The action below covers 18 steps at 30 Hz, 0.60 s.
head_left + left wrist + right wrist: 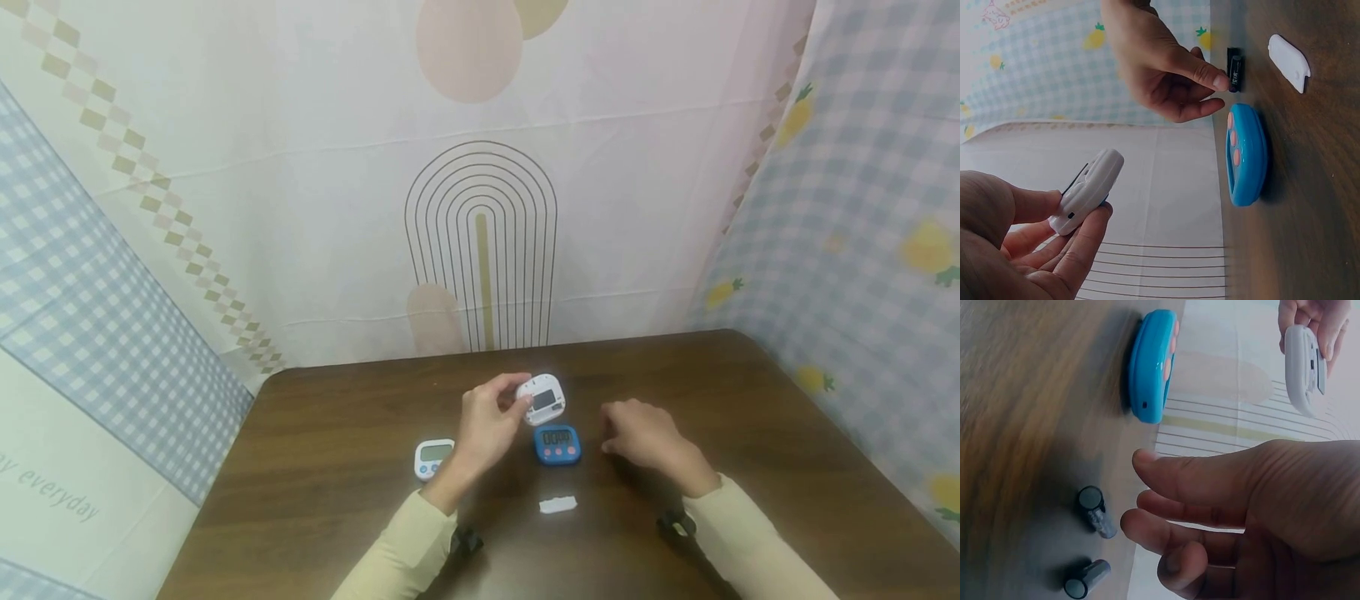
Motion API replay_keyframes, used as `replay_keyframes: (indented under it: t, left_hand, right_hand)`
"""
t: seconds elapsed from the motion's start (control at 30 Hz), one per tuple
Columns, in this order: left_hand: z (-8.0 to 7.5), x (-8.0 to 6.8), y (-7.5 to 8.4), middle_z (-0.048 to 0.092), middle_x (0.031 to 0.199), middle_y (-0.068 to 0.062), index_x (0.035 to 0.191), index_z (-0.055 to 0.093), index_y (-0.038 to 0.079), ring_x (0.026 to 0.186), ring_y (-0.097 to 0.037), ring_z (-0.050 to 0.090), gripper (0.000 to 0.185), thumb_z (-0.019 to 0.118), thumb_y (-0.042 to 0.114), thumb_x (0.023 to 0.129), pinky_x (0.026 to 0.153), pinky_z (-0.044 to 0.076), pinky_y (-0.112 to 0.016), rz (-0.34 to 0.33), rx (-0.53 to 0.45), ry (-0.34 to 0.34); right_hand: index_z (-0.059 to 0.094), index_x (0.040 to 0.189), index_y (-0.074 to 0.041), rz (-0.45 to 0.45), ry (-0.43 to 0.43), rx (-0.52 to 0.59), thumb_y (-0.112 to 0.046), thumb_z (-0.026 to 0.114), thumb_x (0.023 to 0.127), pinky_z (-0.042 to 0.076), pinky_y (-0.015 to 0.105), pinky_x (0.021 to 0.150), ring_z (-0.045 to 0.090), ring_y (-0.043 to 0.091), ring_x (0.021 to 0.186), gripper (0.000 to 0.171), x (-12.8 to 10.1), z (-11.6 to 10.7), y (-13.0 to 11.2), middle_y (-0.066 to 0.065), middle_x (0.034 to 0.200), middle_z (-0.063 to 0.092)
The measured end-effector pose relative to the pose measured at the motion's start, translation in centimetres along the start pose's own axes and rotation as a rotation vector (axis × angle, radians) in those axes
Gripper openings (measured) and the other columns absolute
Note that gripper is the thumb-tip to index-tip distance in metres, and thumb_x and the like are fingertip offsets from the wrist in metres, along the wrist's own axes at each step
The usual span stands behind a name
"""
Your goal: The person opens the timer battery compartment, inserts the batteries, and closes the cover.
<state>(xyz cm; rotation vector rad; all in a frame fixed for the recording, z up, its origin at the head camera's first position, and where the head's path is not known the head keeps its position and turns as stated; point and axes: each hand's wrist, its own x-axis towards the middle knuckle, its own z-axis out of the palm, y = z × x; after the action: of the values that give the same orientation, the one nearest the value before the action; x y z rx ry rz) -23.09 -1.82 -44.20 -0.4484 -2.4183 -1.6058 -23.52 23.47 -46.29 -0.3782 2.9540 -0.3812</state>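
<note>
My left hand point(486, 423) pinches a white digital timer point(542, 398) between thumb and fingers, raised over the table with its back facing the head view. Nearby, on the table, a blue timer point(557, 446) with pink buttons shows digits. My right hand point(648, 440) is to the right of the blue timer, thumb and fingers apart and loosely bent, with nothing between them. Close by its fingertips in the right wrist view, a dark battery point(1095, 511) and a second battery point(1087, 579) lie on the table; the hand hides both in the head view.
A small white battery cover point(558, 505) lies in front of the blue timer. Left of my left forearm rests another white timer point(433, 457) with blue buttons, partly covered by that arm. Patterned cloth point(345, 208) hangs behind the brown table point(315, 500).
</note>
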Motion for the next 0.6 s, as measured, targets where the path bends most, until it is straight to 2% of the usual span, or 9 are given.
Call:
replay_keyframes:
  t: [0.23, 0.4, 0.6]
  left_hand:
    - [-0.06, 0.08, -0.01, 0.079, 0.112, -0.016, 0.122, 0.076, 0.003, 0.09, -0.022, 0.077, 0.026, 0.076, 0.003, 0.096, 0.076, 0.064, -0.025, 0.019, -0.01, 0.005]
    - [-0.09, 0.1, -0.01, 0.08, 0.111, -0.014, 0.123, 0.076, 0.004, 0.09, -0.019, 0.076, 0.027, 0.076, 0.004, 0.096, 0.076, 0.063, -0.023, 0.009, 0.0, 0.002]
    - [-0.11, 0.04, 0.05, 0.08, 0.111, -0.015, 0.122, 0.076, 0.003, 0.091, -0.021, 0.077, 0.027, 0.076, 0.003, 0.095, 0.077, 0.064, -0.025, 0.015, -0.004, 0.009]
  right_hand:
    - [0.07, 0.091, -0.011, 0.016, -0.013, -0.008, -0.015, 0.089, 0.083, 0.053, 0.038, 0.06, 0.061, 0.017, 0.07, 0.021, 0.11, -0.16, 0.19, -0.001, 0.078, 0.065]
    - [0.07, 0.092, -0.011, 0.028, -0.024, -0.001, -0.014, 0.089, 0.084, 0.054, 0.039, 0.061, 0.061, 0.018, 0.071, 0.02, 0.14, -0.07, 0.24, 0.0, 0.078, 0.065]
    - [0.07, 0.092, -0.01, 0.031, -0.03, 0.003, -0.012, 0.088, 0.083, 0.055, 0.039, 0.061, 0.061, 0.018, 0.07, 0.02, 0.14, 0.43, 0.29, 0.0, 0.078, 0.065]
